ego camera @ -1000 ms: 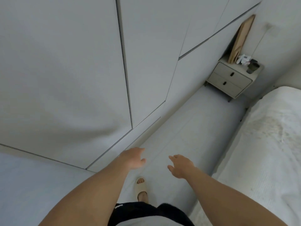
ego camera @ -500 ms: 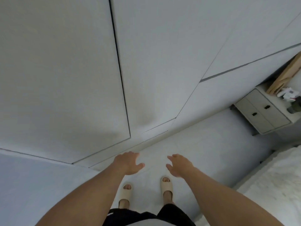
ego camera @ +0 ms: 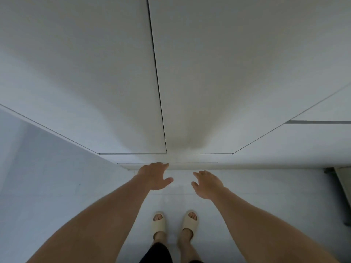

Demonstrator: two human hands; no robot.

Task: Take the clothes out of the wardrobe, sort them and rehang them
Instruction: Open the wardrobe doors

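Both bare hands reach toward the tall, flat, pale grey wardrobe doors [ego camera: 114,82], shut; left hand [ego camera: 154,176] and right hand [ego camera: 207,184] empty, fingers loose; cream open-toed slippers [ego camera: 159,223] planted on pale floor [ego camera: 57,186].

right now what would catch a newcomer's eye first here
Two bare arms reach forward from the bottom, the left hand and right hand both open and empty in mid-frame. Ahead, shut white wardrobe doors fill the upper frame, a dark seam between them. Below, two feet in cream slippers stand on the pale floor.
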